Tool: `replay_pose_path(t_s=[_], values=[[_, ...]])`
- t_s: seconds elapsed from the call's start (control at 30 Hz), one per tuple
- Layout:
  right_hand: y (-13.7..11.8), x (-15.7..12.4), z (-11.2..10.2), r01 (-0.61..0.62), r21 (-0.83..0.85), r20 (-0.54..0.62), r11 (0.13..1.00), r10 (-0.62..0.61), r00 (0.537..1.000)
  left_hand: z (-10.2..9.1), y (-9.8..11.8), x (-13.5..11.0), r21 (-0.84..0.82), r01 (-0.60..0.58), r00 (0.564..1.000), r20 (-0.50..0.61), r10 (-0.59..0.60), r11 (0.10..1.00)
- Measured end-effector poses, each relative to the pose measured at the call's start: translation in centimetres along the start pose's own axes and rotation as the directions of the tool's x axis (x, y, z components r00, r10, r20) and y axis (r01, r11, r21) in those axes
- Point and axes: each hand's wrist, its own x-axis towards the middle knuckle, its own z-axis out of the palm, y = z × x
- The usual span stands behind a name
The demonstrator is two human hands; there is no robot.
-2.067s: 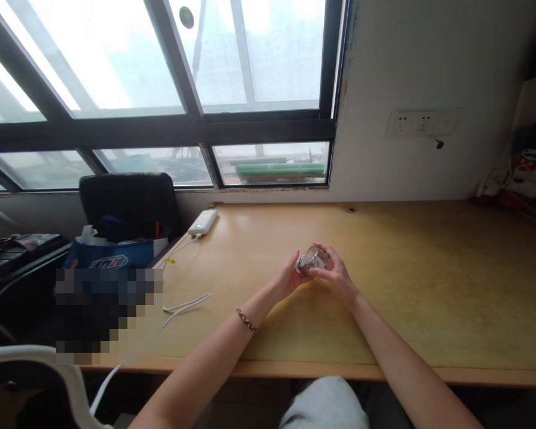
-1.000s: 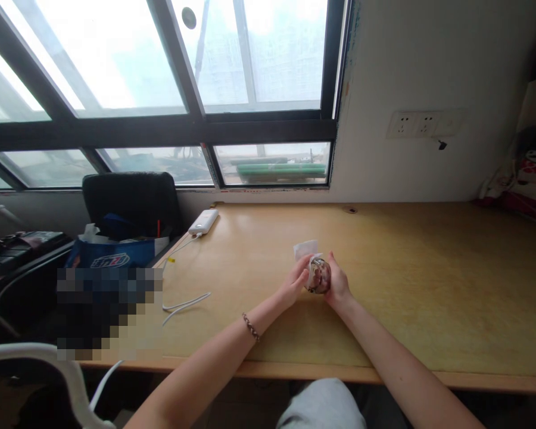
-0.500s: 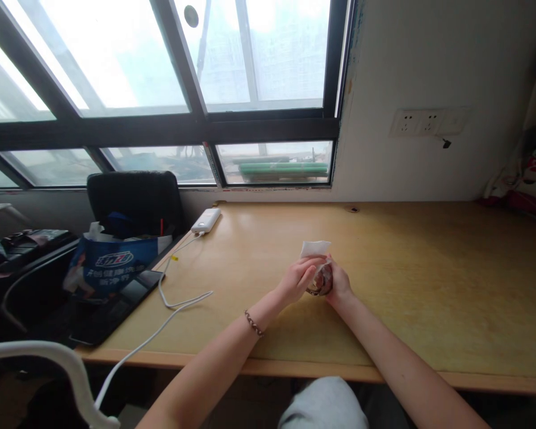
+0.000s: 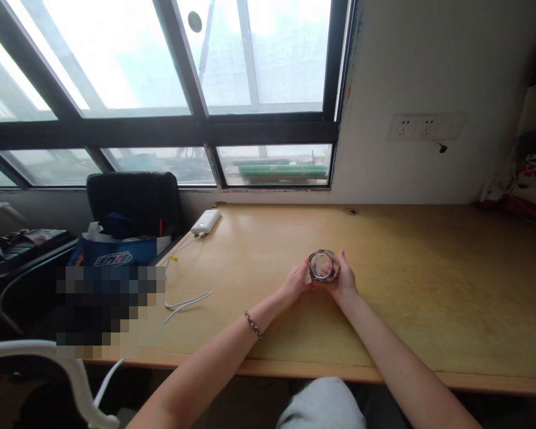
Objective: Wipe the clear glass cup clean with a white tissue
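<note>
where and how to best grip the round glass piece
Likely by opposite sides of the round glass piece, from left and right, as the left hand and right hand do: its outline curves, with the circular face toward the camera.

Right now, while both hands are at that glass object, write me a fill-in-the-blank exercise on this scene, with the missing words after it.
1. The glass object is touched by ____ hands.
2. Of the left hand and the right hand, the one with a bracelet at its wrist is the ____ one.
3. The small device near the far left corner of the desk is coloured ____.
4. The printed bag is mainly ____.

Missing words: two; left; white; blue.
</note>
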Motion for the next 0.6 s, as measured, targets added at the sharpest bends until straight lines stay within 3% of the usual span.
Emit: replay_pose_path(t_s=[0.13, 0.2, 0.33, 0.4, 0.6], values=[[1.1, 0.2, 0.2, -0.064, 0.018, -0.102, 0.998, 0.066, 0.993, -0.8, 0.3, 0.5, 0.093, -0.097, 0.977, -0.184, 0.113, 0.991], [1.5, 0.2, 0.2, -0.153, 0.006, -0.078, 0.988, 0.153, 0.985, -1.1, 0.7, 0.5, 0.141, -0.152, 0.960, -0.215, 0.180, 0.978], [1.6, -0.1, 0.1, -0.328, -0.017, 0.064, 0.945, 0.328, 0.942, -1.5, 1.1, 0.3, 0.192, -0.165, 0.961, -0.189, 0.202, 0.967], [1.6, -0.1, 0.0, -0.363, -0.005, 0.082, 0.932, 0.363, 0.928, -1.7, 1.0, 0.3, 0.274, -0.177, 0.961, -0.157, 0.226, 0.945], [1.8, 0.4, -0.4, -0.249, 0.126, -0.056, 0.960, 0.258, 0.965, -2.1, 1.1, 0.3, 0.611, -0.353, 0.880, -0.042, 0.474, 0.709]])
